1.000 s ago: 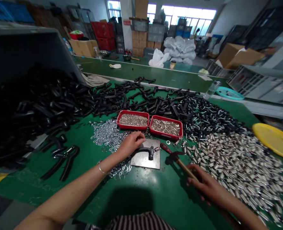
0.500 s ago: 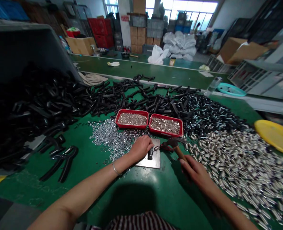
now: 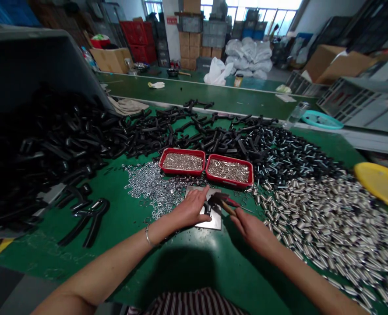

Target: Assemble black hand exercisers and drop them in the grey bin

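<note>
A green-topped workbench (image 3: 187, 267) fills a warehouse room stacked with brown cardboard cartons (image 3: 189, 46) and red plastic crates (image 3: 135, 37). Since the earlier frame the right hand (image 3: 253, 232) has moved closer: its fingers pinch the wooden-handled hammer (image 3: 228, 208), the head just beside the black plastic handle piece (image 3: 207, 209) on a square steel plate (image 3: 215, 223). The left hand (image 3: 190, 209), fingers spread, presses that piece down. Loose silver washers (image 3: 151, 188) and a red tray of small metal parts (image 3: 182, 161) lie just beyond
</note>
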### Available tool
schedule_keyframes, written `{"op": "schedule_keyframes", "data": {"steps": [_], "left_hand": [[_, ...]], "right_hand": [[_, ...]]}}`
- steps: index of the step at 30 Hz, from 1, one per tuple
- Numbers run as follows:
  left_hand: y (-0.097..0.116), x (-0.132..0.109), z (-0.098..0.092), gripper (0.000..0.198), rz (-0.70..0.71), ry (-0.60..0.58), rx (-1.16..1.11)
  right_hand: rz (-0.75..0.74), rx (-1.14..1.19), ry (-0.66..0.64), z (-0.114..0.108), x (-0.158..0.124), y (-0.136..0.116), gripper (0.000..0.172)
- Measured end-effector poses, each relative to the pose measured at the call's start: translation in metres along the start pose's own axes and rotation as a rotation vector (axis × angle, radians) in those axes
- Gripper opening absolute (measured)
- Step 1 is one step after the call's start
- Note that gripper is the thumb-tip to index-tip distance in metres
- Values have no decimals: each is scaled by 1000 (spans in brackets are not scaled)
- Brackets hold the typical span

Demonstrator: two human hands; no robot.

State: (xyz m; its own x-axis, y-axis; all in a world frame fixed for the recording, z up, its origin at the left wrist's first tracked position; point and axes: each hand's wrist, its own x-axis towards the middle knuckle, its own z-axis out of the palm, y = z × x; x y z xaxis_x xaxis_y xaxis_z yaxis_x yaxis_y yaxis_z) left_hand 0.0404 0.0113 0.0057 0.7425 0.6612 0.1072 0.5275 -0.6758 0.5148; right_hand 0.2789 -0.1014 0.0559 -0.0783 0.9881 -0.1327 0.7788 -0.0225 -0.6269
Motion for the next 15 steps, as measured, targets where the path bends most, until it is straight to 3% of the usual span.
{"op": "schedule_keyframes", "data": {"steps": [2,4,6,9,12,15], "left_hand": [[-1,1,0,110,-4,0,-41],[1,-1,-1,104,-3,17,-83],[7,-6,-2,92,-57,94,-156],[26,-14,-3,70,-256,324,-317],[46,-17,1,73,-251,486,-339],[56,-20,7,79,-57,450,-270]], "right_hand": [[65,104,-65,4,6,12,40],[114,180,-26,3,8,22,45],[69,126,154,-1,8,28,47],[-62,69,417,1,11,22,45],[12,406,301,17,22,-1,43],[142,869,141,37,37,-26,50]]}}
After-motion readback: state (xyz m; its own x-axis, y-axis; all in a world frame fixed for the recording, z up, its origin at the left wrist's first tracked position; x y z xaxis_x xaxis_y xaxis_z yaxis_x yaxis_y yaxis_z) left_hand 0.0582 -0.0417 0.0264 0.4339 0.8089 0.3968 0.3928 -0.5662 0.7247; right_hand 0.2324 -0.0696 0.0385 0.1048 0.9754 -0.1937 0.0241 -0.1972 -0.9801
